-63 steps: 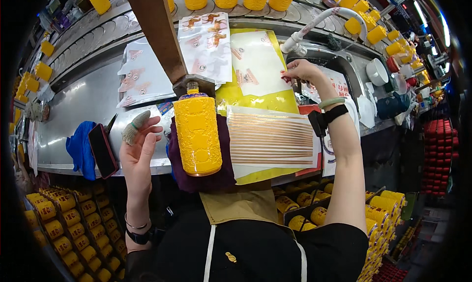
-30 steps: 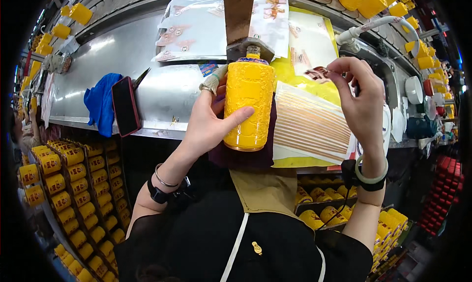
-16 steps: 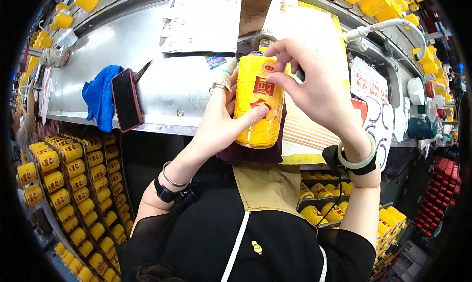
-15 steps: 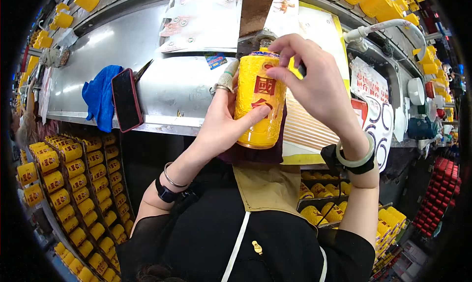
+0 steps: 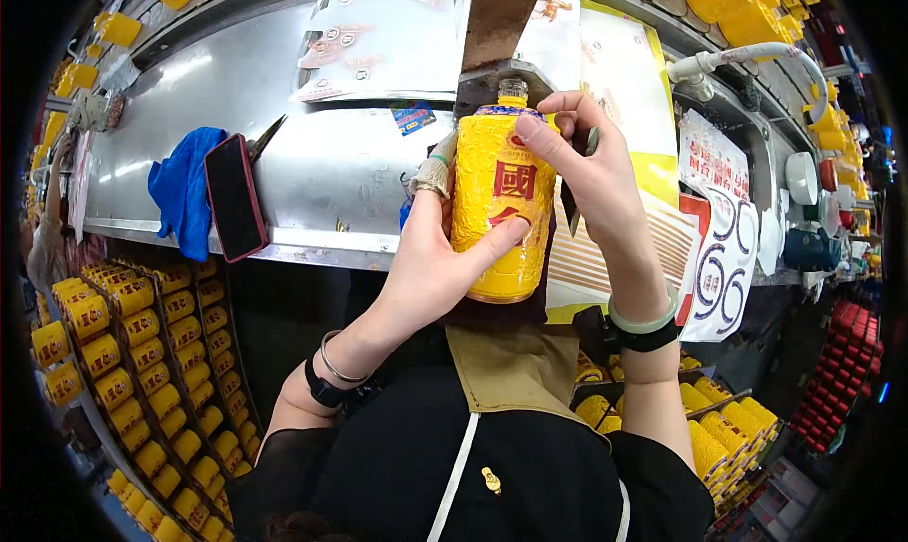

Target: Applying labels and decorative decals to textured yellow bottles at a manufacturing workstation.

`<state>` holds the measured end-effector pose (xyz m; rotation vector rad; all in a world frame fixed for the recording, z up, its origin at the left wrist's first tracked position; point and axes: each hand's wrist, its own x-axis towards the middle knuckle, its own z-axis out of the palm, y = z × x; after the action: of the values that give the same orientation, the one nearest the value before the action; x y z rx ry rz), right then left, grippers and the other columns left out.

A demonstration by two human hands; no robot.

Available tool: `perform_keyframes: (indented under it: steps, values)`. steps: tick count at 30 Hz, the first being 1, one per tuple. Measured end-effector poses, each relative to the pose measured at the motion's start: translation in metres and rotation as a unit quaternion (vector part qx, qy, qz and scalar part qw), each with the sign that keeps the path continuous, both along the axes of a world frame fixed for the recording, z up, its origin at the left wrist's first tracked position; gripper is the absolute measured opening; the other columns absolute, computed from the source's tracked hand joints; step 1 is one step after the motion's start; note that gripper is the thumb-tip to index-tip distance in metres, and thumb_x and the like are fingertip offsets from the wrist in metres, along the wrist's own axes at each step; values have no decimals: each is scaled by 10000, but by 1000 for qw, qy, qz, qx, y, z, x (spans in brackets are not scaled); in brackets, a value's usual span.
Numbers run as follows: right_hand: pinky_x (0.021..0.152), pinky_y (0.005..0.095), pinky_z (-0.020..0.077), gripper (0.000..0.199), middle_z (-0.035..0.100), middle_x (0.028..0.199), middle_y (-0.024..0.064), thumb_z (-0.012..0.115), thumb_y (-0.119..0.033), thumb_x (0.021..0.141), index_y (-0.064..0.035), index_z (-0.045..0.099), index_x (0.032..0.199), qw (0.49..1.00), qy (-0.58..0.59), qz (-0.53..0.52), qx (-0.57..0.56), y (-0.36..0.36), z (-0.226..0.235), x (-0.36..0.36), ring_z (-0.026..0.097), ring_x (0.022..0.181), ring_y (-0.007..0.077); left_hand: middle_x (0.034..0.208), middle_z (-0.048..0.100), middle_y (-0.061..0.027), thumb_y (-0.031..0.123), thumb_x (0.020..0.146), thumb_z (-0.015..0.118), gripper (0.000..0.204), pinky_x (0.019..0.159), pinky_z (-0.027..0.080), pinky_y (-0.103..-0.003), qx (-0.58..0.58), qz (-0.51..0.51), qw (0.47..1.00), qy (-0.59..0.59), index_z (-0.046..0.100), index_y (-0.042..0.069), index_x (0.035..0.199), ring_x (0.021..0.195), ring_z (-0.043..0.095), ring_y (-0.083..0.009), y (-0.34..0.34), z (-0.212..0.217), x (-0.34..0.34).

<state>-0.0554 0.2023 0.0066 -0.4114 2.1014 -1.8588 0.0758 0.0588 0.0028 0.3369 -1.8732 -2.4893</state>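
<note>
We steady the yellow bottle in our closed left hand (thumb across); right hand fingers pinch its shoulder, pressing evenly.

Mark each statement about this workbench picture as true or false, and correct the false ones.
1. The left hand grips the yellow bottle. True.
2. The right hand rests on the blue cloth. False: it is up at the bottle's shoulder, far from the cloth.
3. A dark phone leans beside the blue cloth on the metal bench. True.
4. The bottle lies flat on the bench. False: it is held upright.
5. Rows of yellow bottles in the racks fill the lower left. True.
</note>
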Motion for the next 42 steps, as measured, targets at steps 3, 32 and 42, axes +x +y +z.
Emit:
perform_keyframes:
  steps: [3, 32, 42]
  values:
    - [627, 185, 329, 398, 430, 831, -71, 862, -309, 861, -27, 660, 1057, 1000, -25, 3, -10, -3, 2, 1, 383, 733, 35, 1445, 488, -181, 146, 944, 769, 837, 1126, 450, -396, 0, 6, 1000, 20, 227, -57, 1548, 1352, 524, -245, -1, -2, 1]
    - [787, 192, 379, 584, 434, 918, -37, 786, -183, 940, -32, 485, 1418, 993, -96, -48, -49, 10, 5, 48, 444, 843, 62, 1517, 454, -197, 111, 979, 731, 705, 1180, 396, -385, 143, 52, 988, -23, 300, -47, 1514, 1404, 478, -241, -10, 0, -18]
    - [769, 195, 359, 570, 436, 913, -40, 769, -216, 952, -47, 497, 1423, 993, -103, -43, -47, 12, 5, 48, 434, 837, 56, 1515, 459, -193, 161, 1041, 646, 656, 1183, 390, -393, 212, 55, 975, -31, 281, -52, 1542, 1405, 477, -247, -15, -1, -19]
